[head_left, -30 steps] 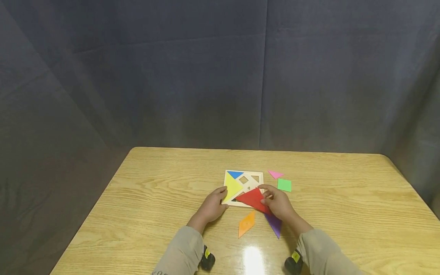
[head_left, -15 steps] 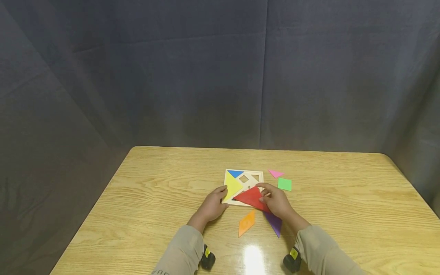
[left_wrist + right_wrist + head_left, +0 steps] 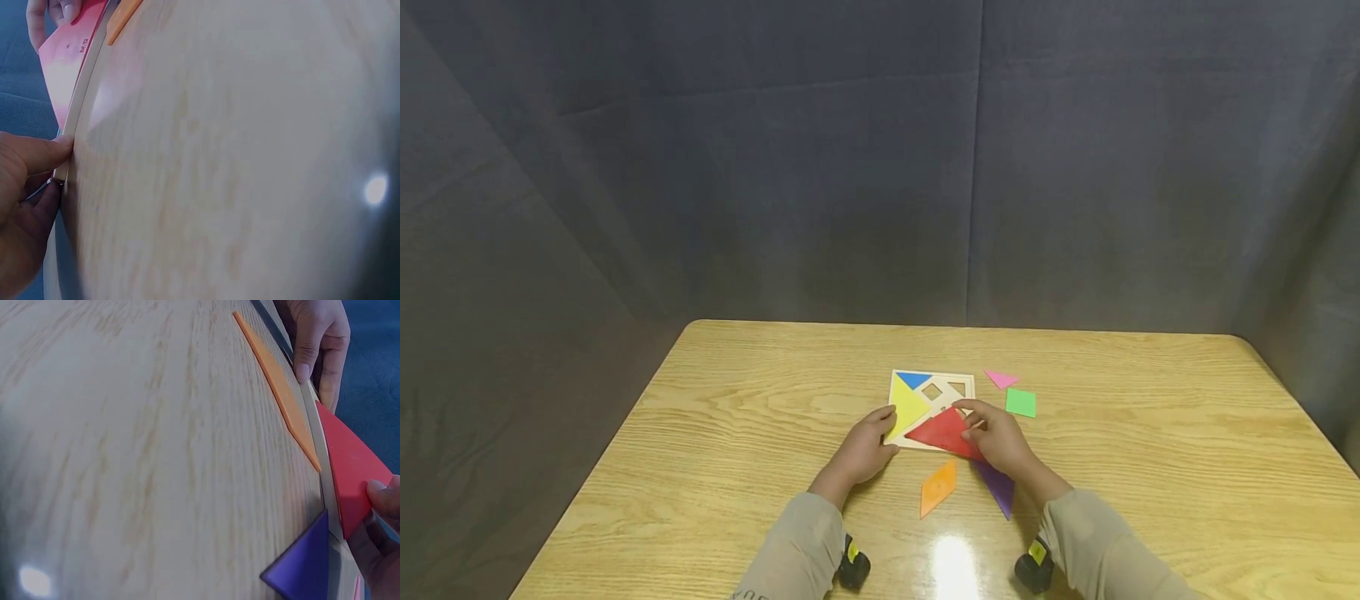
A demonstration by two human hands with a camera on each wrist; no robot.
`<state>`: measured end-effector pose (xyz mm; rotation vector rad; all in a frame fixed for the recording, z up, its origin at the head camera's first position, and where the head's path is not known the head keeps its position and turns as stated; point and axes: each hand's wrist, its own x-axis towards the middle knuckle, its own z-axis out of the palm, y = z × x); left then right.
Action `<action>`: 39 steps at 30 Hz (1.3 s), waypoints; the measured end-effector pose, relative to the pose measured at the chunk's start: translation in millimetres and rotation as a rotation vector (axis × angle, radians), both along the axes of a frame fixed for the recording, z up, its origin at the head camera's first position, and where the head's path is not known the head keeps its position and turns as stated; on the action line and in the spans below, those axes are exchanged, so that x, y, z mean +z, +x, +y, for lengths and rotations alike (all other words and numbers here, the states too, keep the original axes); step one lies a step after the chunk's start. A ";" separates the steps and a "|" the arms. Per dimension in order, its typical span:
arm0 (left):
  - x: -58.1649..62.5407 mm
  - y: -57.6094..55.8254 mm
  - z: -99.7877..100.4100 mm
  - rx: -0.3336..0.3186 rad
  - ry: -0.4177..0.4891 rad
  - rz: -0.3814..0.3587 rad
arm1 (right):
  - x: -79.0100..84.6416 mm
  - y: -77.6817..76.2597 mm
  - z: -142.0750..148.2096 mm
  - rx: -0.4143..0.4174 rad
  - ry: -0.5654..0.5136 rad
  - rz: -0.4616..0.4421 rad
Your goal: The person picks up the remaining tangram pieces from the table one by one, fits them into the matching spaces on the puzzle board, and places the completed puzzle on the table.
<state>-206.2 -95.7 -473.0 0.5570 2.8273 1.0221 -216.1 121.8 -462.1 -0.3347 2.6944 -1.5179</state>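
Observation:
A wooden tangram board [image 3: 951, 374] lies on the table, with a yellow triangle [image 3: 907, 408] and a blue triangle [image 3: 913, 380] set in its left part. My left hand [image 3: 862, 447] grips the board's near left corner, its thumb [image 3: 53, 152] along the near edge. Between thumb and fingers, my right hand [image 3: 1004, 440] pinches a large red triangle [image 3: 942, 430]. The triangle lies over the board's near right part, its right end reaching past the near edge. In the right wrist view the red triangle [image 3: 353, 465] is close over the board's rim.
An orange parallelogram [image 3: 938, 489] and a purple triangle [image 3: 998, 490] lie on the table nearer than the board; the purple one is partly under the right hand. To the board's right are a green square [image 3: 1021, 402] and a pink triangle [image 3: 1002, 380]. A dark curtain [image 3: 820, 167] hangs behind.
My right hand has slid the red triangle a little left and away from me, covering more of the board's near part. The left hand and the loose pieces have stayed put.

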 end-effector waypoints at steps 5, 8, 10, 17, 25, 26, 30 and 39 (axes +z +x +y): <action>0.0 1.0 0.4 0.004 0.004 -0.008 | -0.9 -0.8 -1.0 0.021 -0.006 0.014; -0.3 1.5 0.2 0.000 0.003 -0.001 | -1.0 -0.9 -1.8 0.031 -0.002 0.022; -0.6 1.7 0.1 -0.002 0.004 0.004 | -1.1 -0.9 -2.3 0.035 -0.002 0.025; -3.3 1.0 -0.7 -0.005 -0.003 0.018 | -2.3 -1.7 -4.0 0.038 -0.020 0.012; -2.5 1.4 -0.2 0.000 -0.001 0.001 | -1.3 -2.1 -5.3 0.045 -0.017 0.006; -2.6 1.3 -0.1 0.001 -0.002 -0.001 | -1.1 -2.2 -5.4 0.045 -0.017 0.005; -2.8 0.7 0.2 0.001 -0.001 0.000 | 0.1 -2.8 -6.3 0.048 -0.022 -0.002; -1.8 -0.4 -0.9 -0.002 0.006 0.009 | 1.6 -4.4 -10.3 0.052 -0.006 0.011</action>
